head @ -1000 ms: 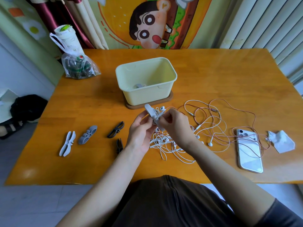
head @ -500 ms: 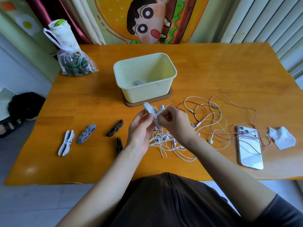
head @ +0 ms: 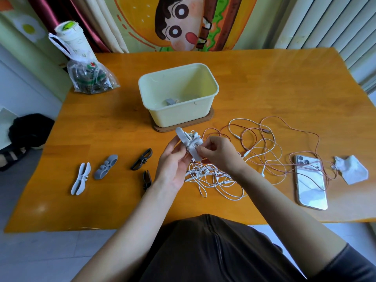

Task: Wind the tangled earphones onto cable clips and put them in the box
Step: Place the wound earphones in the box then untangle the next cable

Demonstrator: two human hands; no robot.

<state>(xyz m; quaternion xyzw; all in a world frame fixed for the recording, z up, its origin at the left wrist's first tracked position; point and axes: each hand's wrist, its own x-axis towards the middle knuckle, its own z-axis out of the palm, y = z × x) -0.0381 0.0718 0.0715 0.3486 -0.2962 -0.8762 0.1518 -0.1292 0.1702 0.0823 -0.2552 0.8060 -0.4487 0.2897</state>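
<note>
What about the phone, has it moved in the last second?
No. The phone lies just left of the crumpled tissue, exactly as before; only the head camera shifted.

The box stands on a board mid-table, a clip inside it. Just before it, the left hand and right hand hold a held clip above the tangle, which spreads right onto the phone (cables cross its far end). A tissue lies right of the phone. Left of the hands lie an outer clip, a second clip, a third clip and, before it, a fourth clip. A bag sits at the far left corner.
</note>
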